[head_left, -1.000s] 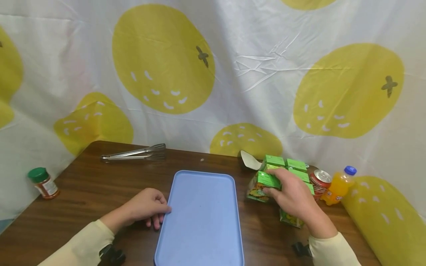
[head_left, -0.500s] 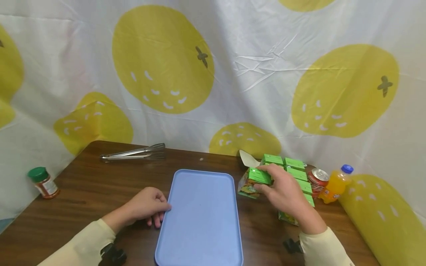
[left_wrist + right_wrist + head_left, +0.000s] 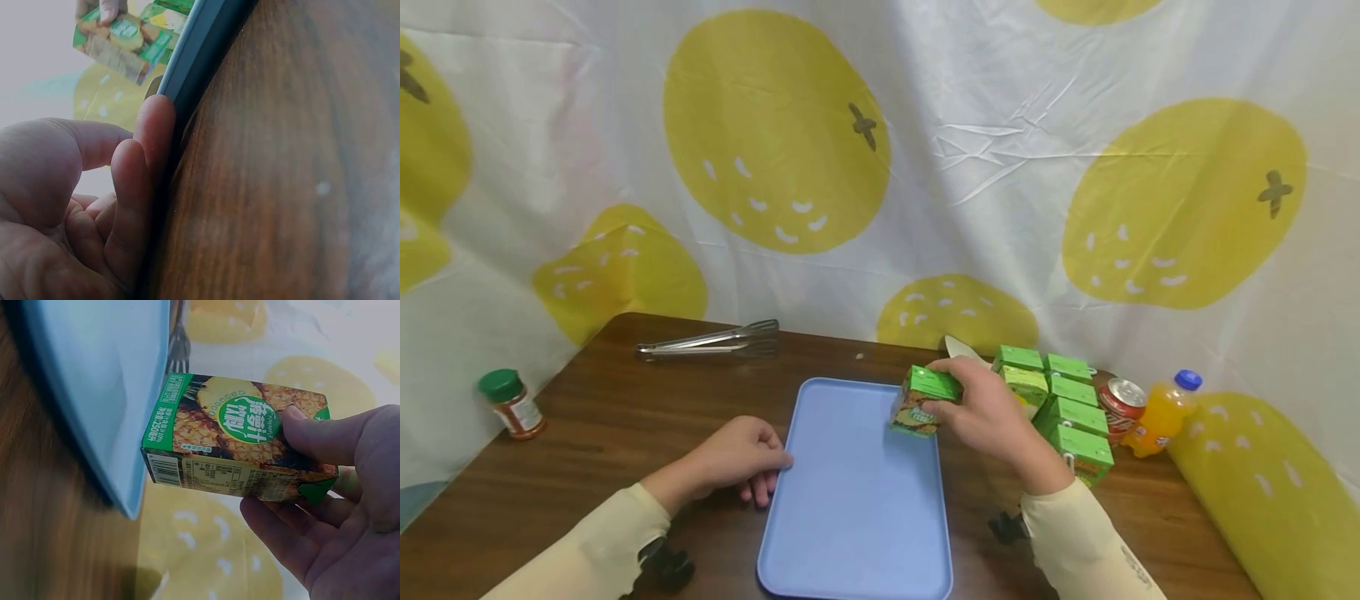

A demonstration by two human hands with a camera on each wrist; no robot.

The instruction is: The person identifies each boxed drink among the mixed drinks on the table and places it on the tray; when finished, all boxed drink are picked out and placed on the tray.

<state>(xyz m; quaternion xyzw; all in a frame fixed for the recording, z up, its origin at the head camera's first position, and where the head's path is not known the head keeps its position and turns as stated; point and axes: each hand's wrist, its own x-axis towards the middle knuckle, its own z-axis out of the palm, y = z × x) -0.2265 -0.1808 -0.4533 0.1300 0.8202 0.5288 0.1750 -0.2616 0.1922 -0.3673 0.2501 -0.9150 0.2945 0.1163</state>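
Observation:
My right hand (image 3: 988, 417) grips a pineapple juice carton (image 3: 919, 408) with a green top, thumb on one side and fingers on the other. The carton hangs upright over the right rim of a blue tray (image 3: 857, 500); in the right wrist view its printed side (image 3: 237, 422) shows pineapples and its bottom end faces the tray. At the tray's left rim my left hand (image 3: 733, 457) holds the edge between thumb and fingers. The left wrist view shows the fingertips (image 3: 155, 119) against the rim.
Several green-topped cartons (image 3: 1078, 417) stand in rows at the right, beside a red can (image 3: 1122, 404) and an orange soda bottle (image 3: 1162, 414). A pale scoop-like utensil (image 3: 964, 350) lies behind them. Metal tongs (image 3: 711, 340) lie at the back left, a green-capped spice jar (image 3: 512, 404) stands far left.
My right hand has carried the juice carton leftward from beside the other cartons to over the tray's right rim. The left hand has stayed at the tray's left edge.

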